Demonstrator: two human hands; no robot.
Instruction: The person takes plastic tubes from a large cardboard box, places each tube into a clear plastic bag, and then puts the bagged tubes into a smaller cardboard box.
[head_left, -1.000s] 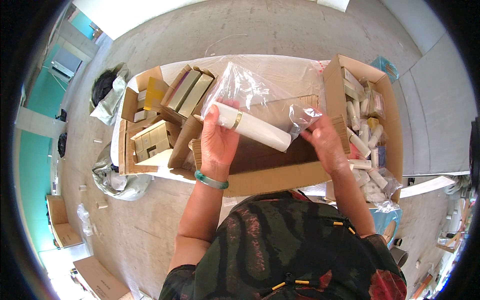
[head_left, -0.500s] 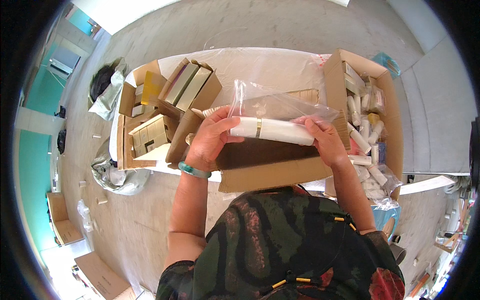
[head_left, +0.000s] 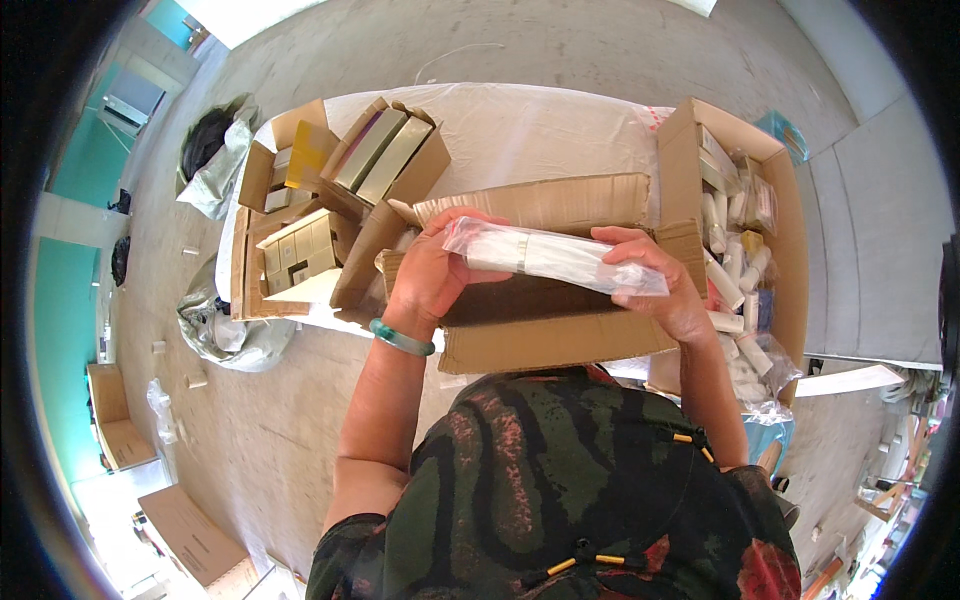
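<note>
Both my hands hold a long white tube with a gold band [head_left: 540, 254], now snugly wrapped in a clear plastic bag. My left hand [head_left: 437, 265], with a green bangle on the wrist, grips its left end. Around the right end close the fingers and thumb of my right hand [head_left: 660, 278]. The wrapped tube is level, above an open cardboard box [head_left: 560, 345] whose flaps are spread. The inside of that box is dark and partly hidden by my hands and the tube.
On the right, a tall carton [head_left: 790, 210] holds several white tubes and bagged pieces. To the left stand a carton of flat boxes [head_left: 425, 165] and a carton of small gold boxes [head_left: 300, 255]. A white-covered table [head_left: 500, 125] carries them. Sacks [head_left: 235, 340] lie on the floor.
The loose part of the clear bag, which stood up above the tube, is now folded down around it. My right hand has shifted slightly right.
</note>
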